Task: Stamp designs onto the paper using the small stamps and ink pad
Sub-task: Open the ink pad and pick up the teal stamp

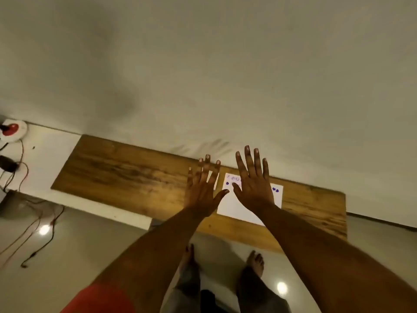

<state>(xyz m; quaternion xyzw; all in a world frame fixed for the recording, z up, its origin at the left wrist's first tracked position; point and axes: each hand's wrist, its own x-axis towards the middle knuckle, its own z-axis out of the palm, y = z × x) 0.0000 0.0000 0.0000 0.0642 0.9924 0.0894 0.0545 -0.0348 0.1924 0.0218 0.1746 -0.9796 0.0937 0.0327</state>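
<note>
A white sheet of paper (237, 207) lies on a wooden board (126, 175), with small blue stamped marks near its far edge and at its right side. My left hand (202, 192) is stretched out flat with fingers spread, over the board just left of the paper. My right hand (253, 185) is also flat and spread, held over the paper and hiding its middle. Neither hand holds anything. No stamps or ink pad can be seen; they may be hidden behind my hands.
The board rests on a white ledge (52, 143) against a plain wall. At far left sit a round white and red device (12, 129), a dark plug (8, 163) and red and black wires (33, 222) trailing to the tiled floor. My bare feet stand below the board.
</note>
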